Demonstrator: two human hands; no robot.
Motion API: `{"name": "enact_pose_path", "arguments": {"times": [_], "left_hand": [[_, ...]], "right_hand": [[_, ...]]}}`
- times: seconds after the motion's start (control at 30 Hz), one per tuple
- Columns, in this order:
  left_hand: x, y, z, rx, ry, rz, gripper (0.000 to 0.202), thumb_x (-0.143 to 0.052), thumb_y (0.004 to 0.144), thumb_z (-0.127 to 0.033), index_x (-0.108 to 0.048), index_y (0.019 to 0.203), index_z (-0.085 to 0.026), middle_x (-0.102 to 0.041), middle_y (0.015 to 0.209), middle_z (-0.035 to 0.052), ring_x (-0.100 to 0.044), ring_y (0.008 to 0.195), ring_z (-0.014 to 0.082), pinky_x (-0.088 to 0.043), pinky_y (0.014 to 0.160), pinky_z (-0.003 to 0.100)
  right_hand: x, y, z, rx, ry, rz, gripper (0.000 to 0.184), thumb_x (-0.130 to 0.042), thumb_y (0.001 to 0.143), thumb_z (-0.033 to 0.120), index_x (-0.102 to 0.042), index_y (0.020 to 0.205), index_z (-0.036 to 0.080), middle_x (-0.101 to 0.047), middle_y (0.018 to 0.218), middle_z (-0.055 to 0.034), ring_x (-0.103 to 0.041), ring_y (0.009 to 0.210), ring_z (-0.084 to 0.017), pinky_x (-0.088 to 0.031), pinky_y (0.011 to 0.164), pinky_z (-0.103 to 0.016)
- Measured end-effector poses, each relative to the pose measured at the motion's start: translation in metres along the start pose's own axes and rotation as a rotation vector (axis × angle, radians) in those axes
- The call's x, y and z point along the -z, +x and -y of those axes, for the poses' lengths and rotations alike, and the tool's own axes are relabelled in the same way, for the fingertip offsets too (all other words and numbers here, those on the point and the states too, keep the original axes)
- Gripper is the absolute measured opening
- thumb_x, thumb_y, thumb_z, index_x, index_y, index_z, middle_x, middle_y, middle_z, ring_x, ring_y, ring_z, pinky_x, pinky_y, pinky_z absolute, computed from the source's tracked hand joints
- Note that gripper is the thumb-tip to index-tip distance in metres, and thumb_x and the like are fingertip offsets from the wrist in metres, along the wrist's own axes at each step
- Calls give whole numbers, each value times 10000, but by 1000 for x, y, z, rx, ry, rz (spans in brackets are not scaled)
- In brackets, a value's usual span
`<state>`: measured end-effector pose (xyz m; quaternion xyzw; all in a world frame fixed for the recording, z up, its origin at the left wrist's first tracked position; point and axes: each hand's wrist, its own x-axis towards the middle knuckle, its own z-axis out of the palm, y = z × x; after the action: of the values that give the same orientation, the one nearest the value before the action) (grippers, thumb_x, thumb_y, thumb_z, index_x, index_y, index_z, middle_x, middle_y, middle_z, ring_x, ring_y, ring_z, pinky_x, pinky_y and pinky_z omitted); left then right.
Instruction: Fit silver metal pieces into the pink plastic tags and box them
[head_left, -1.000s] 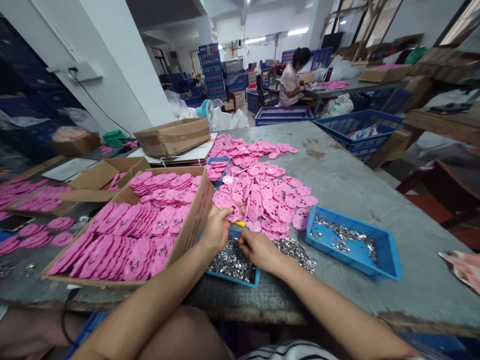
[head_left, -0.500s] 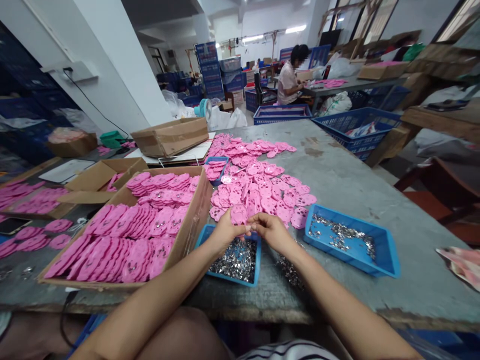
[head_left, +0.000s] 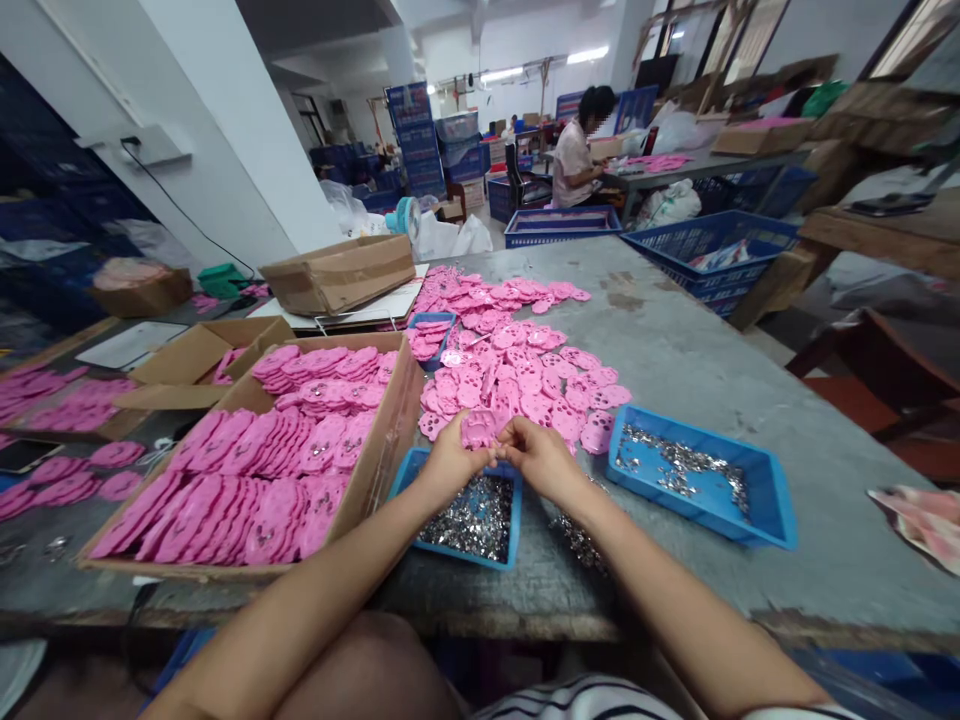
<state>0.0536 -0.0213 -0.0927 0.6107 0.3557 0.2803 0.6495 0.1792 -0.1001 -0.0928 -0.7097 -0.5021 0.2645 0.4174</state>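
Observation:
Gripped in my left hand (head_left: 448,465) is a flat pink plastic piece (head_left: 481,430) with a scalloped outline, its face turned up toward me. My right hand (head_left: 541,460) is pinched closed at the lower right edge of that piece, fingertips close to my left thumb. Whatever lies between the right fingertips is too small to make out. Beneath both hands stands a blue tray (head_left: 516,535) holding many small shiny metal parts (head_left: 472,522). Loose metal parts (head_left: 581,540) lie under my right forearm. Just beyond the hands spreads a heap of similar pink pieces (head_left: 517,375).
A cardboard box (head_left: 409,405) packed with stacked pink pieces stands on the left. To the right, another blue tray (head_left: 780,500) contains scattered metal parts. An empty-looking carton (head_left: 337,275) sits at the back. Across the room a person (head_left: 574,165) works at another table.
The pink piece has tipped flatter in my left hand. Both hands stay together over the tray, with only small finger movements, and the view has shifted slightly.

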Motion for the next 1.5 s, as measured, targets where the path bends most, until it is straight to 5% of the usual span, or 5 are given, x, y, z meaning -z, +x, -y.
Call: {"name": "enact_pose_path", "arguments": {"times": [0.47, 0.73, 0.93, 1.2, 1.5], "left_hand": [[-1, -2, -13, -14, -40, -119, 412, -759, 510, -187, -500, 831, -191, -601, 557, -63, -561, 438, 121, -411, 392, 215], [-5, -4, -17, -21, -421, -43, 391, -776, 681, -412, -579, 919, -174, -693, 740, 26, -671, 655, 180, -544, 582, 285], [-8, -6, -28, 78, -720, 25, 533, -313, 989, -516, -595, 1238, -138, -732, 1076, 138, -647, 1144, 262, -501, 992, 412], [-10, -9, -24, -18, -792, 190, 614, -202, 1005, -524, -355, 1508, -207, -581, 1408, 111, -461, 1381, 218, -358, 1146, 395], [-11, -10, -24, -51, -738, 217, 601, -286, 990, -545, -381, 1495, -233, -555, 1439, 92, -422, 1410, 216, -364, 1144, 380]], "right_hand": [[-23, 3, 0, -180, 766, -29, 422, -863, 443, 505, -593, 583, 212, -639, 529, 21, -488, 469, -109, -395, 506, -263], [-16, 2, -2, -171, 763, -169, 365, -846, 521, 502, -644, 574, 204, -600, 562, 15, -428, 485, -104, -361, 487, -268], [-21, 3, -3, -32, 705, -281, 322, -833, 566, 459, -631, 532, 210, -616, 952, -65, -629, 927, -238, -487, 863, -406], [-24, 7, 3, 33, 577, -315, 220, -760, 663, 350, -636, 531, 223, -688, 1038, -81, -601, 1025, -259, -457, 955, -455], [-24, 9, 4, 21, 590, -323, 179, -743, 668, 299, -641, 544, 221, -678, 1020, -76, -597, 1034, -251, -454, 962, -447]]}}
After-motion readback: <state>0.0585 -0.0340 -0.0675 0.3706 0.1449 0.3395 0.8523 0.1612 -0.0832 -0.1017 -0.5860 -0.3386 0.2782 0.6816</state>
